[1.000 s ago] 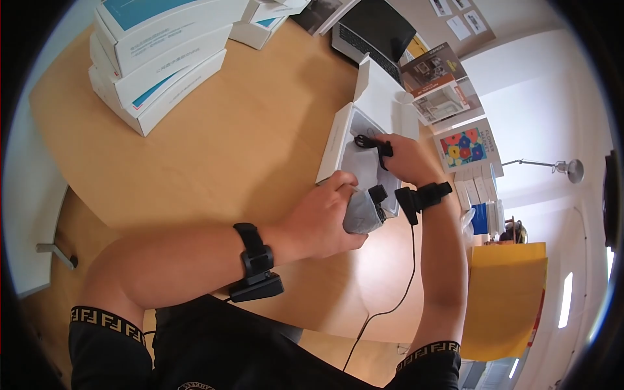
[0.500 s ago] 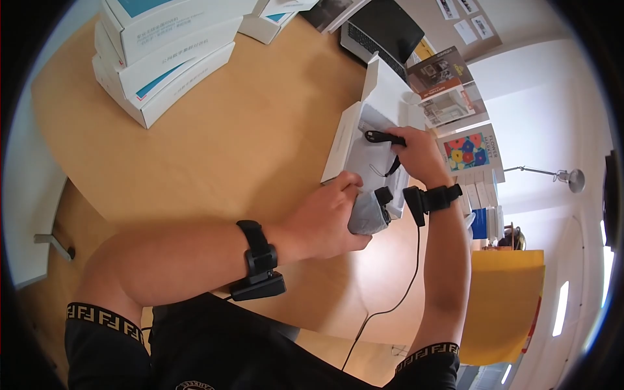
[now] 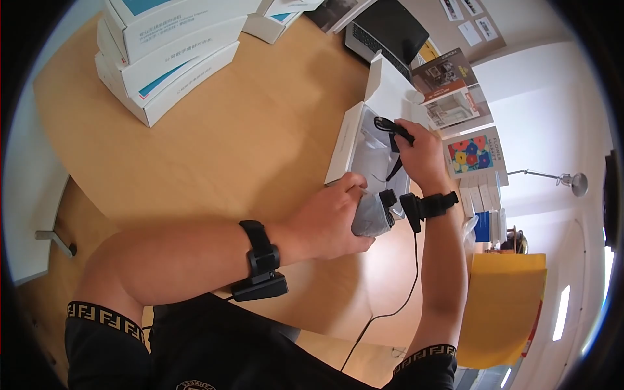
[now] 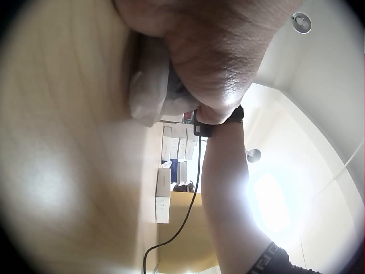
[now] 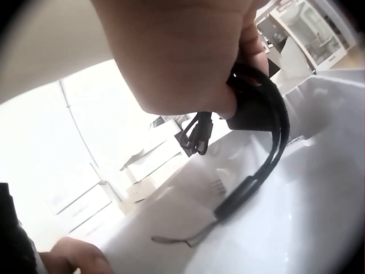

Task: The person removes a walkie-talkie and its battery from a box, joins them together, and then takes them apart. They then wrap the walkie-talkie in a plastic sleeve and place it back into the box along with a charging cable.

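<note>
In the head view my left hand (image 3: 325,221) grips a black device in a grey plastic wrapper (image 3: 372,216), low by the near end of an open white box (image 3: 343,144). The left wrist view shows the wrapper (image 4: 151,105) partly hidden under the palm. Over the box, my right hand (image 3: 424,156) holds a coiled black cable (image 3: 389,125) together with a black wrist strap (image 5: 276,145). The strap hangs in a loop with a thin cord at its end, above the box's pale inner tray (image 5: 308,200). Beside the strap, a small black block (image 5: 251,114) shows under the fingers.
White boxes (image 3: 188,81) are stacked at the far left of the table (image 3: 260,117). A laptop (image 3: 383,39) stands behind the open box's raised lid (image 3: 390,84). Books (image 3: 473,153) stand along the right side. A thin black cable (image 3: 396,305) runs down from the right wrist camera.
My right hand has lifted the cable and strap up from the tray, a little towards the box's far end. The left hand keeps its grip on the wrapped device with little movement.
</note>
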Demonstrator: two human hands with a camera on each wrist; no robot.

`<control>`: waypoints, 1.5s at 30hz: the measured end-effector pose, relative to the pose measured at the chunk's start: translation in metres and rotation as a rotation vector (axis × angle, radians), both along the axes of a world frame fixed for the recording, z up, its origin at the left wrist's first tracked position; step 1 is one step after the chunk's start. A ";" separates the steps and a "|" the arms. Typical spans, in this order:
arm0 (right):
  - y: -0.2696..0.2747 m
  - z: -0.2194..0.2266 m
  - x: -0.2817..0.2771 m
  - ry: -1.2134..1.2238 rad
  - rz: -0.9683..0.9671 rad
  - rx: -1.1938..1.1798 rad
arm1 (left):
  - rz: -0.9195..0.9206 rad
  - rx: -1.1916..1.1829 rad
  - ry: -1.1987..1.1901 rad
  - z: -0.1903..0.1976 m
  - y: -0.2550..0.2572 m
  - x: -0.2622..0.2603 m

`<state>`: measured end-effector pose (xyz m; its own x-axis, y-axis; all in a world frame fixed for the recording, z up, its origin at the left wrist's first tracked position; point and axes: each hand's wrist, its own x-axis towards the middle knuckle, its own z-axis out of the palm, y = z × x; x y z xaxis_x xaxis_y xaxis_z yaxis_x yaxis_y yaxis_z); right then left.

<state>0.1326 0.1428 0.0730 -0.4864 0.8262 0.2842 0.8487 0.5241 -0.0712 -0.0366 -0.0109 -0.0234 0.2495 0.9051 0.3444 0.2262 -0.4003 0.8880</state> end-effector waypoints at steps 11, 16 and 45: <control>0.004 -0.006 -0.029 -0.307 0.000 -0.111 | 0.006 -0.006 0.037 0.005 -0.001 -0.001; 0.008 -0.005 -0.044 -0.509 -0.036 -0.190 | 0.000 -0.023 0.036 0.006 -0.001 -0.001; 0.007 0.038 0.018 0.349 0.002 -0.131 | -0.012 -0.086 0.129 0.023 -0.004 -0.001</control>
